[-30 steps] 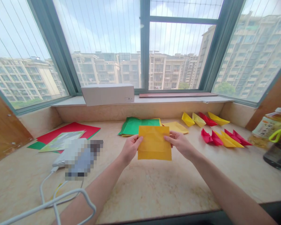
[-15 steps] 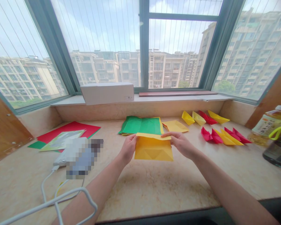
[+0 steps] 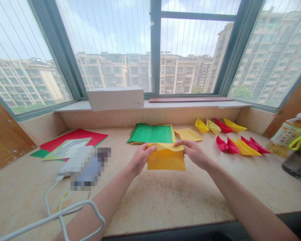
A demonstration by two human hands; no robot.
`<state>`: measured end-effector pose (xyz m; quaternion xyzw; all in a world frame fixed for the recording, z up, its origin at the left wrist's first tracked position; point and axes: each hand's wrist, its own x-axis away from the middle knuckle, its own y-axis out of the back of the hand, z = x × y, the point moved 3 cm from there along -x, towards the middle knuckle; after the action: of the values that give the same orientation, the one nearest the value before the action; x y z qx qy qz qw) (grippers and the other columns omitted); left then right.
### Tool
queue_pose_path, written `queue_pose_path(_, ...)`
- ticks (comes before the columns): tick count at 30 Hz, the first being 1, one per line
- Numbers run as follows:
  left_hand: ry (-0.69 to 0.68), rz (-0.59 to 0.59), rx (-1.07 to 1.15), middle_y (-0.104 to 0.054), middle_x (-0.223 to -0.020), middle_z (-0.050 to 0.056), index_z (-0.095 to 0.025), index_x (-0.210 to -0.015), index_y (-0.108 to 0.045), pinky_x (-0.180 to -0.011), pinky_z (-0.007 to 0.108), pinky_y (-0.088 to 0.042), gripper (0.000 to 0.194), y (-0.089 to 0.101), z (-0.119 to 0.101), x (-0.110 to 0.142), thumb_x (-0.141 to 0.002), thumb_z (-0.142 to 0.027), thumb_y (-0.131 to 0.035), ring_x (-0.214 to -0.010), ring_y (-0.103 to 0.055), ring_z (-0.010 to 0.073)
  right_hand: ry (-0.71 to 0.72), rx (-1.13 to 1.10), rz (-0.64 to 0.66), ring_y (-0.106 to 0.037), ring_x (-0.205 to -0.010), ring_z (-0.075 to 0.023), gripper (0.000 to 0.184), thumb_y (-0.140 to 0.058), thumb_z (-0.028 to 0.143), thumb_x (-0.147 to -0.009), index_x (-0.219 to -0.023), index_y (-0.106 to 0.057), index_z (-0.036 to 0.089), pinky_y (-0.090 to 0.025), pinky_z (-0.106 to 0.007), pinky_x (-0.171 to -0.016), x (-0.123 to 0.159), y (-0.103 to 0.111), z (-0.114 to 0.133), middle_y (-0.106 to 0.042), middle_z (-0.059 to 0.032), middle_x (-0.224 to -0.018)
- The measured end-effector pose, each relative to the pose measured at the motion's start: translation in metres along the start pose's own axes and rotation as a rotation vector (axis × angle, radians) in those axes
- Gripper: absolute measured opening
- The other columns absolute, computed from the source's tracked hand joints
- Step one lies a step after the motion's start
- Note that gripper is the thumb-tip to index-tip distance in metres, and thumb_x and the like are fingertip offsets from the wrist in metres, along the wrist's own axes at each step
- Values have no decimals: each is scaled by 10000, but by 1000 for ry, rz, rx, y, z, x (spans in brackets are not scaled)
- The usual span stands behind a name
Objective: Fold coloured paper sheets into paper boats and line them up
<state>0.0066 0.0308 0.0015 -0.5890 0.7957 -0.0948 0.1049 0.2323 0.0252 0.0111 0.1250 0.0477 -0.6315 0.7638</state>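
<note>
A yellow sheet of paper (image 3: 166, 160) with a band folded over along its top is held up above the counter. My left hand (image 3: 140, 158) pinches its upper left corner, thumb on the near face. At the upper right edge, my right hand (image 3: 192, 153) grips the paper between thumb and fingers. Just behind it lie a stack of green paper (image 3: 152, 133) with yellow edges showing and a folded yellow paper (image 3: 188, 134). Folded paper boats (image 3: 212, 126) in yellow and red stand in a row at the back right, with more red and yellow folded pieces (image 3: 243, 146) in front.
Red paper (image 3: 75, 136) lies at the left, beside a white power bank (image 3: 76, 160) and a blurred-out object. A white cable (image 3: 50, 219) loops across the front left. Two bottles, one of amber drink (image 3: 287, 135), stand at the right edge. A white box (image 3: 115, 99) rests on the sill.
My left thumb has moved over the front of the paper's top left corner. The top band has bowed, and the triangular crease mark on the front no longer shows.
</note>
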Motion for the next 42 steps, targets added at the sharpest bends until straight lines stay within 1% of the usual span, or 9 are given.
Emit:
queue_pose_path(6,-49,-13,3,-758,-903,97,-128,-981,-735,-712,304,-544,394,0,-3,-2,-747,-444,-748,-774,-705,223,-39,-207,-14,-608,-643,-160,107,-580,321,-774,-847,-582,244,-456,-276,-614,0,-2,2,-646,27,-709)
queue_pose_path(10,-107,-33,-103,-751,-811,82,-122,-935,-753,-600,266,-515,403,0,-6,0,-776,-489,-709,-673,-681,202,-86,-273,-80,-597,-599,-155,101,-602,311,-744,-792,-577,226,-454,-273,-601,-2,0,2,-622,30,-644)
queue_pose_path(13,-178,-25,-222,-732,-735,62,-128,-883,-764,-538,246,-476,399,-2,-7,1,-794,-508,-681,-614,-647,186,-105,-344,-63,-650,-711,-185,176,-602,382,-792,-832,-612,211,-491,-295,-661,-2,1,-1,-679,-13,-742)
queue_pose_path(16,-195,14,-259,-720,-707,52,-139,-858,-767,-524,243,-462,393,-4,-6,2,-800,-514,-668,-627,-642,196,-94,-245,-57,-679,-811,-213,320,-667,471,-798,-985,-632,214,-514,-307,-687,-2,3,-2,-724,-40,-875)
queue_pose_path(19,-170,61,-284,-717,-714,57,-122,-870,-757,-534,245,-469,421,-7,-4,4,-818,-524,-643,-626,-641,192,-53,-163,-116,-696,-800,-225,472,-738,491,-754,-1114,-617,211,-525,-306,-674,-2,4,-3,-743,-41,-839)
queue_pose_path(21,-145,88,-298,-719,-733,68,-105,-901,-746,-545,249,-480,455,-9,-3,4,-833,-537,-619,-621,-641,185,-37,-181,-157,-704,-782,-227,505,-735,518,-752,-1127,-625,199,-535,-310,-674,-3,5,-4,-752,-48,-813)
queue_pose_path(26,-110,138,-323,-722,-767,87,-89,-950,-732,-577,259,-507,491,-12,-4,6,-853,-546,-585,-652,-655,183,0,-121,-265,-685,-691,-207,483,-734,571,-720,-991,-702,173,-514,-288,-600,-6,8,-7,-756,-59,-803)
queue_pose_path(33,-167,80,-347,-690,-710,60,-102,-879,-723,-559,248,-474,458,-10,-8,5,-859,-536,-579,-601,-609,156,78,-14,-331,-672,-796,-221,448,-722,577,-725,-906,-754,168,-513,-301,-673,-9,12,-5,-753,-66,-884)
queue_pose_path(42,-309,11,-535,-582,-603,12,-146,-685,-624,-502,235,-356,459,-2,-21,3,-897,-535,-505,-539,-497,132,152,98,-247,-685,-850,-242,413,-697,561,-759,-919,-763,186,-526,-373,-795,-10,9,-4,-765,-72,-904)
